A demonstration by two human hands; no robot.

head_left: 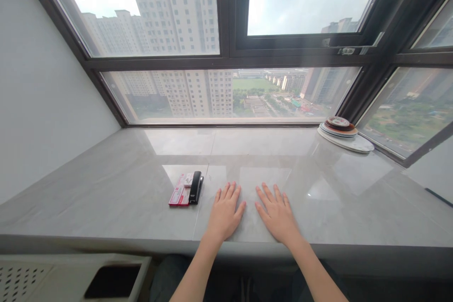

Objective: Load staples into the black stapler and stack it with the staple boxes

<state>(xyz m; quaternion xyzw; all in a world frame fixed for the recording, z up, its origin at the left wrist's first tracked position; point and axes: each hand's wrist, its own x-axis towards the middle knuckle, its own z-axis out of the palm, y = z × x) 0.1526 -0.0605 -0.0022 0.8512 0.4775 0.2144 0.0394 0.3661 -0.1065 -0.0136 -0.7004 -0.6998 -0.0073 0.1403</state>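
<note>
Left hand (pixel 224 212) and right hand (pixel 278 214) both lie palm down on the grey stone sill (pixel 106 198), fingers spread, holding nothing. They sit side by side w/ a narrow gap between them, close to the sill's front edge and approx. mid-length. The forearms run off the bottom of the view.

Just left of the left hand, not touching it, lies a black stapler (pixel 196 188), flat, long axis pointing toward the window (pixel 177 89). No brand can be made out on it. Tight against its left side are red-and-white boxes (pixel 180 191), at least two, one nearer the front edge and one nearer the glass. They carry print, but it's too small and blurred to read. Whether stapler and boxes actually touch can't be told.

At the sill's rear right corner is a stack of plates (pixel 341 127): a wide white one at the bottom, smaller ones above, the top one w/ a reddish pattern. No lettering is legible, and the exact count is unclear.

Below the front edge, bottom left, is a white perforated panel (pixel 21 281), cut off by the frame, w/ a dark rectangular patch (pixel 113 281) beside it; can't tell whether that is an opening or an object. A metal latch (pixel 346 50) sits on the upper right window frame. Outside are hazy high-rise blocks.
</note>
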